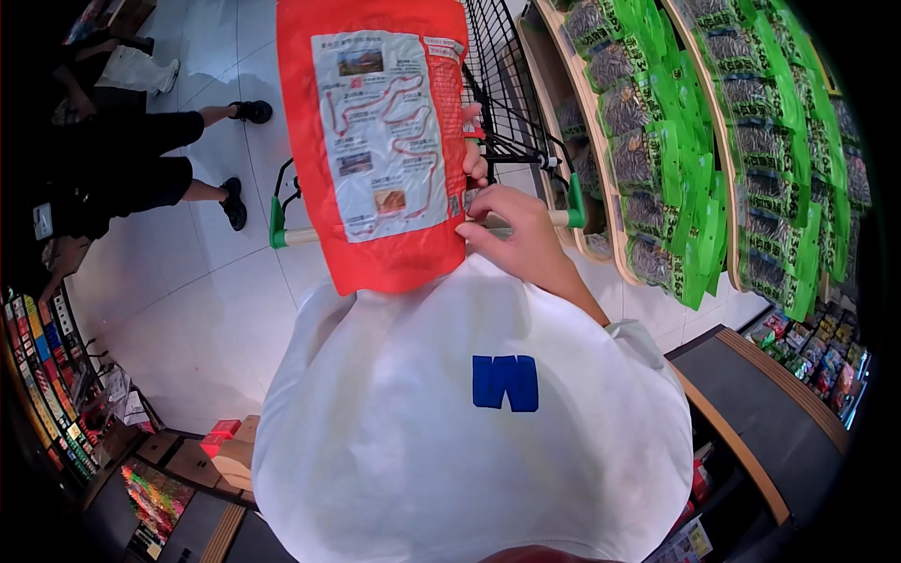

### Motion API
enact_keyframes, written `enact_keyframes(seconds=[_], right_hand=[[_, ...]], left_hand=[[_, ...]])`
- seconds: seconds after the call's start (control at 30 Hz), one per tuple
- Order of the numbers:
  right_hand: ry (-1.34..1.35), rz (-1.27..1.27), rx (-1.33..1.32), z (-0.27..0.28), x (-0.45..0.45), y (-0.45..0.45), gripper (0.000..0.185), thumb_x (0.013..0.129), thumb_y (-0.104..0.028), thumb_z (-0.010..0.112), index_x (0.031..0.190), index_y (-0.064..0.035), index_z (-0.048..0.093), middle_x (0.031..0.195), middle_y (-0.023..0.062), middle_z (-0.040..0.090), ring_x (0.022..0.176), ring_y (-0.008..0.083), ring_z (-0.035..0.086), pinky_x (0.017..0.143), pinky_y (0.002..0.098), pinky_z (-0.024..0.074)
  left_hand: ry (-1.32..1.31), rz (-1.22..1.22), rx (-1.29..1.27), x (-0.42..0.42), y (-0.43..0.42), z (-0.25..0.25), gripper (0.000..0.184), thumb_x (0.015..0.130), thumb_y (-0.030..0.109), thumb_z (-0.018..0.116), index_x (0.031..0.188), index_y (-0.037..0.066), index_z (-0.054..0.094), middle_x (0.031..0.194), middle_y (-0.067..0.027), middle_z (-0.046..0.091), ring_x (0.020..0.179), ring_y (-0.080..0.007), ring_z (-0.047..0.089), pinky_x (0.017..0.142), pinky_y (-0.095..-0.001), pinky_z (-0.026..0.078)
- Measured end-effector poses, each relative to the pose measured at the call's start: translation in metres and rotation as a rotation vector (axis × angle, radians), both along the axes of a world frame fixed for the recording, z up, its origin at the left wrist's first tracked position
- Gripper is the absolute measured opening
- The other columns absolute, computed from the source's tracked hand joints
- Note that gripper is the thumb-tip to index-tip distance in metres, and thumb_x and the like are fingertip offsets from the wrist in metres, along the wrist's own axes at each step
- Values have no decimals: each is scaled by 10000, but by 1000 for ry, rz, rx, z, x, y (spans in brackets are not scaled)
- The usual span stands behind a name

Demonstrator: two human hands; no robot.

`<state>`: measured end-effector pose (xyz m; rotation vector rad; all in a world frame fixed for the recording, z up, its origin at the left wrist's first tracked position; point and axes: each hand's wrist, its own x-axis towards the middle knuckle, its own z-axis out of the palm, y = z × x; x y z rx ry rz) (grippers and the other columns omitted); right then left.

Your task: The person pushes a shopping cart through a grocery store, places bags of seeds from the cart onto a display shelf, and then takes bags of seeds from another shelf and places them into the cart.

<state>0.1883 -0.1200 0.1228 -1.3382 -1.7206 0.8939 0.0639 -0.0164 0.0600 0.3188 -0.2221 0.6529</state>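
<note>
A red pouch (305, 188) with a pale printed panel of text, small pictures and a winding red line is held up in front of my white shirt. Fingertips of my left hand (474, 155) curl around the pouch's right edge from behind; the rest of that hand is hidden by the pouch. My right hand (514, 225) is at the lower right edge, thumb and forefinger closed on the pouch's margin. Beneath and behind the pouch runs the handle of a shopping cart (561, 219), with green end pieces.
Shelves at the right hold rows of green-topped packets (648, 141). The cart's black wire basket (511, 84) is ahead. Two legs of a person in dark shorts (174, 131) show on the left, on a tiled floor (178, 291). Cardboard boxes (235, 455) stand at lower left.
</note>
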Motion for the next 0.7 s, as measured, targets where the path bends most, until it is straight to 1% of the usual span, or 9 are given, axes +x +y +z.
enact_keyframes(seconds=[0.07,0.13,0.2,0.27,0.3,0.33,0.47,0.6,0.7], right_hand=[[112,-69,-32,0,4,1,317,750,-302,642,839,-10,560,791,90,587,732,212,590,659,299,454],[515,-130,-113,0,13,4,496,832,-417,527,1108,-6,493,1027,112,569,924,184,559,803,298,426],[617,-121,-137,2,26,8,571,847,-475,454,1173,-7,444,1102,121,530,990,182,521,852,307,396],[711,-197,-193,-6,41,11,717,847,-598,318,1252,-10,387,1221,125,452,1087,162,454,918,299,342],[812,-283,-202,-22,53,9,648,854,-518,422,1250,-7,387,1177,88,486,1062,127,459,897,269,352],[724,-279,-306,-34,76,7,581,857,-448,467,1230,-6,408,1101,56,509,996,104,466,854,252,363],[585,-330,-412,-23,87,16,362,849,-258,560,1111,-16,499,856,-37,510,767,47,440,688,208,363],[729,-390,-413,-72,119,16,257,852,-288,558,933,-45,539,755,-34,492,666,50,428,603,175,345],[934,-371,-339,-76,142,19,296,861,-317,538,946,-34,521,745,-10,511,685,68,464,598,180,365]], left_hand=[[259,169,-145,-5,-7,9,733,817,426,494,1365,84,149,893,-68,524,831,-174,509,915,-327,351],[501,287,-282,-7,-10,7,688,839,385,494,1361,83,163,905,-70,526,826,-168,516,900,-311,372],[643,343,-349,-11,-9,3,645,861,344,495,1357,81,177,917,-73,528,820,-163,524,885,-295,394],[742,459,-193,-16,-8,-11,591,862,253,514,1335,63,215,971,-76,534,847,-140,537,846,-273,418],[842,573,-35,-16,-8,-16,544,862,162,533,1314,45,253,1025,-80,540,874,-117,550,806,-252,443],[790,558,-29,-14,-11,3,620,793,56,610,1300,12,255,1099,-97,520,964,-120,533,814,-251,438],[925,613,183,-4,-13,4,618,772,21,620,1281,-21,272,1115,-90,493,958,-131,533,797,-233,447],[1007,569,295,2,-12,9,647,758,-3,625,1303,-20,275,1183,-126,464,1001,-142,516,845,-254,434],[991,586,385,7,-12,31,658,759,12,634,1311,-6,276,1145,-117,492,994,-130,514,850,-259,431]])
